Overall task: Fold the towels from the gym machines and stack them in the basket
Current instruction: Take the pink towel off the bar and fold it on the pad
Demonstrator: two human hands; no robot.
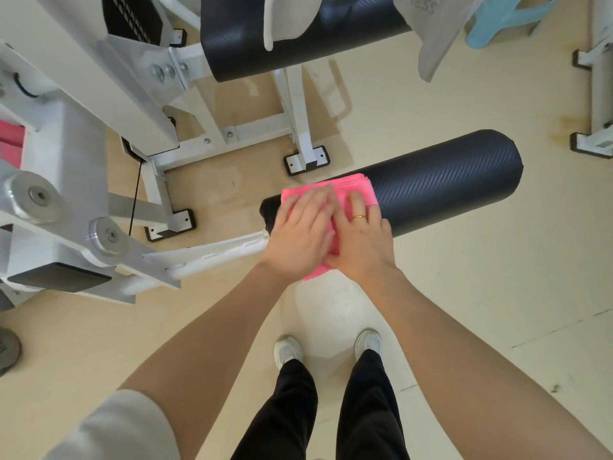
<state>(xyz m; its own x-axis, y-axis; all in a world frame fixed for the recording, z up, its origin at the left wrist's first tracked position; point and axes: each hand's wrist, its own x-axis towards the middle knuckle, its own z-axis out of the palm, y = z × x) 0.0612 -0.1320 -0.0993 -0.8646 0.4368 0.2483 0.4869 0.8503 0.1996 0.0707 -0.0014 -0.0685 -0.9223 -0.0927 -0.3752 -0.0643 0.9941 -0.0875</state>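
A folded pink towel (355, 187) lies over the near end of a black padded roller (447, 180) of a gym machine. My left hand (300, 234) presses flat on its left part, fingers straight. Beside it, my right hand (363, 240), with a gold ring, presses flat on the right part. A corner of the towel hangs down below my hands. A white towel (282, 18) and a grey towel (434, 34) hang over the black padded seat (298, 44) at the top. No basket is in view.
The white machine frame (83, 161) with pivots and a cable fills the left side. Its feet (306, 161) stand on the beige floor ahead. A light blue plastic stool (507, 18) stands top right, and another white frame (600, 94) runs along the right edge. My shoes are below.
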